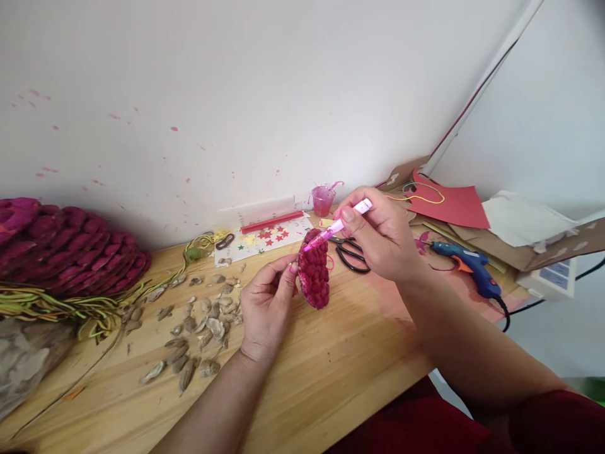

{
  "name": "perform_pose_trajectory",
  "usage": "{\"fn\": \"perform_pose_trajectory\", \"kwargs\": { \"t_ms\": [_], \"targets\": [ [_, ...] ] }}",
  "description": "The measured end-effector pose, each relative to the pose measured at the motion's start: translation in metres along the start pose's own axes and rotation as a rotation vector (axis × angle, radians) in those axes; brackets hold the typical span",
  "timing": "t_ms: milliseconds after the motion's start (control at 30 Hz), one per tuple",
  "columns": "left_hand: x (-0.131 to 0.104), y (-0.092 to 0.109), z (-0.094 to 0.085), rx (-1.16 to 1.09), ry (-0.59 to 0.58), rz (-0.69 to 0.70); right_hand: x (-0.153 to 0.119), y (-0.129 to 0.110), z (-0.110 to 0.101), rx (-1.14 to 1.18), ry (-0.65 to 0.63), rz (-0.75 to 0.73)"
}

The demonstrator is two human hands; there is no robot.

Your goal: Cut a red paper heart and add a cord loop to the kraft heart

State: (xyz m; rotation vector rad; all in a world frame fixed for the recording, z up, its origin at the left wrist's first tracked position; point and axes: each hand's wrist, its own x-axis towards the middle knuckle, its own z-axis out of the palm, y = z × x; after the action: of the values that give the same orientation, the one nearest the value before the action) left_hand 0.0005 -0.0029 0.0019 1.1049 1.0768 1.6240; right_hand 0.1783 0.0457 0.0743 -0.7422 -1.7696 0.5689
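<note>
While our left hand (267,299) pinches the magenta shell-covered disc (320,277) by its edge above the wooden table (331,384), our right hand (378,236) grips a white-handled paintbrush (336,227); we judge the disc light, stiff, brittle, best held at its rim.

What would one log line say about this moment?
left hand: pinching bumpy magenta piece | right hand: gripping pink-tipped white stick, tip at piece | table: peanut shells, pink cup

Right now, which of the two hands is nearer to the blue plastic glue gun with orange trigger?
Right. The right hand is left of the glue gun, apart from it; the left hand is farther left, pinching the bumpy magenta piece.
</note>
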Motion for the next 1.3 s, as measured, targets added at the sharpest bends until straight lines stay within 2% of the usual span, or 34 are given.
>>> {"fn": "perform_pose_trajectory", "kwargs": {
  "t_ms": [267, 400, 667, 1067, 1300],
  "targets": [
    [-0.001, -0.001, -0.001, -0.002, -0.008, 0.003, 0.003, 0.001, -0.001, -0.007, 0.039, -0.013],
    [0.000, -0.002, -0.001, 0.015, -0.008, 0.015, 0.003, 0.005, -0.001, 0.020, 0.001, 0.031],
    [0.000, -0.006, -0.003, 0.058, -0.016, 0.039, 0.005, 0.013, -0.003, 0.053, 0.035, 0.073],
    [0.001, -0.005, -0.003, 0.061, -0.014, 0.048, 0.005, 0.009, -0.004, 0.119, -0.027, 0.105],
    [-0.001, -0.007, -0.005, 0.100, -0.029, 0.078, 0.007, 0.012, -0.002, 0.136, 0.025, 0.088]
  ]
}}
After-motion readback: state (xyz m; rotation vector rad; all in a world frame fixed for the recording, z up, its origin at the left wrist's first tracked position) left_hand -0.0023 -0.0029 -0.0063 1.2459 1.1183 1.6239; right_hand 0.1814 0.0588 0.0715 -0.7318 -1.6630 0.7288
